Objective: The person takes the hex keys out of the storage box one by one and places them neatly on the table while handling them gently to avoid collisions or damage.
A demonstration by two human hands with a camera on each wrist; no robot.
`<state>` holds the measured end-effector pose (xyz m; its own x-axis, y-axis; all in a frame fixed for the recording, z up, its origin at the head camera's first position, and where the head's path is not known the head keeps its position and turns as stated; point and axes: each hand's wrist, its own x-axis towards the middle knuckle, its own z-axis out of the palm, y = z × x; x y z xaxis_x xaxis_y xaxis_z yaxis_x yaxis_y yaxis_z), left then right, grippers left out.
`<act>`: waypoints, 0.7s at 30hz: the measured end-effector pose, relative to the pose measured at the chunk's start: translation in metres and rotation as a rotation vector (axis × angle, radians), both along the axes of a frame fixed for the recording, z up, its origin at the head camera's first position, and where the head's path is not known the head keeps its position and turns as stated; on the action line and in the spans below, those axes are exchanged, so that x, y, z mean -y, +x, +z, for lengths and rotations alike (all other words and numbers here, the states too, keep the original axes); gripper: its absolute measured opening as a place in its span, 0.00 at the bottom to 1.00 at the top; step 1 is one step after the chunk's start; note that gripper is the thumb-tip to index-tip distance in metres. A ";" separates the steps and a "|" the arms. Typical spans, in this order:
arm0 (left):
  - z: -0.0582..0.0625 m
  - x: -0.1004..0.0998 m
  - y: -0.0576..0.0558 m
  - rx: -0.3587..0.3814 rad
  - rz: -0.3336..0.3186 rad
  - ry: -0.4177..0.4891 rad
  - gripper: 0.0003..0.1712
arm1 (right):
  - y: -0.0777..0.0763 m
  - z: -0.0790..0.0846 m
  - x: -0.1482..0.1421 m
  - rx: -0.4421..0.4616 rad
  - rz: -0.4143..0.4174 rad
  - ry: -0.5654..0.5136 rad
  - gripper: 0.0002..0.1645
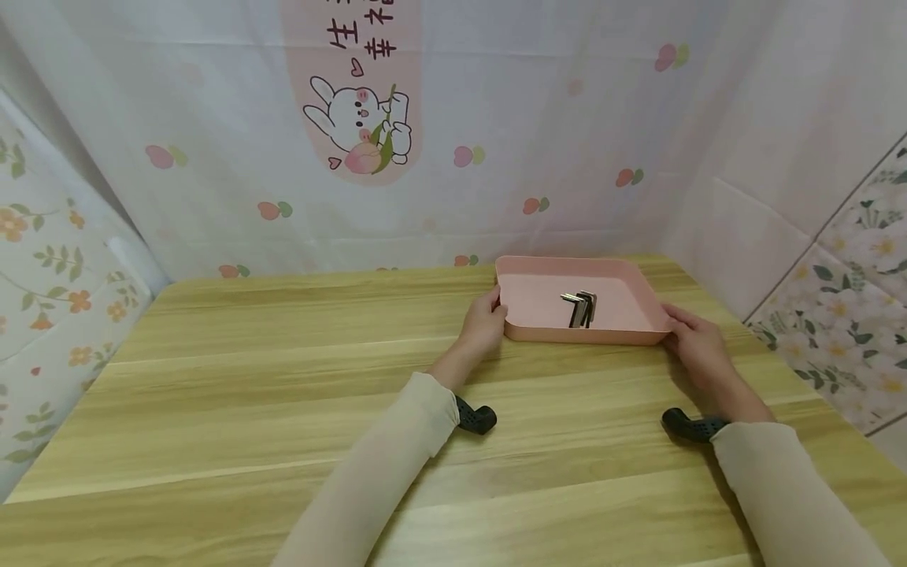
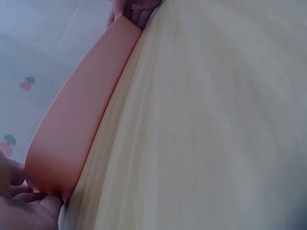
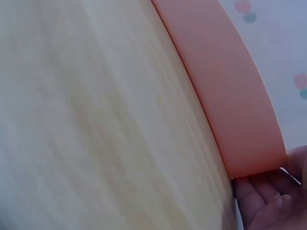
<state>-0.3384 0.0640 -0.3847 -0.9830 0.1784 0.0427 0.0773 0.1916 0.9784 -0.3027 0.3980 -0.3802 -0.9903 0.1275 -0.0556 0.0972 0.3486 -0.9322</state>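
A shallow pink tray [image 1: 546, 335] sits at the far right part of the table, with both hands at its sides. My left hand [image 1: 485, 323] holds its left end near the front corner. On the opposite end, the right hand [image 1: 697, 346] grips the front right corner. In the right wrist view, fingers [image 3: 259, 194] curl below the tray's corner [image 3: 230, 91] and the thumb is at its rim. The left wrist view shows the tray's front wall [image 2: 79, 110] running between the two hands. Several L-shaped hex keys [image 1: 586, 307], dark and metallic, lie bunched inside the tray.
The wood-grain table [image 1: 283, 394] extends to the left and toward me. Behind the tray hangs a white curtain [image 1: 538, 118] with a rabbit print, and a flowered panel [image 1: 857, 276] stands on the right. Each wrist wears a black device [image 1: 476, 417].
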 end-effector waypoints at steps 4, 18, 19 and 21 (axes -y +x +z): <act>0.000 0.013 0.002 -0.008 -0.018 0.012 0.30 | 0.002 -0.001 0.008 -0.010 0.063 0.071 0.34; -0.001 0.055 0.005 -0.015 -0.019 0.003 0.29 | 0.003 0.000 0.033 -0.071 0.210 0.051 0.32; -0.002 0.058 0.006 -0.018 -0.013 -0.002 0.29 | 0.003 0.000 0.035 -0.071 0.215 0.053 0.32; -0.003 0.063 0.007 -0.024 -0.004 -0.005 0.29 | 0.003 0.000 0.039 -0.070 0.234 0.051 0.32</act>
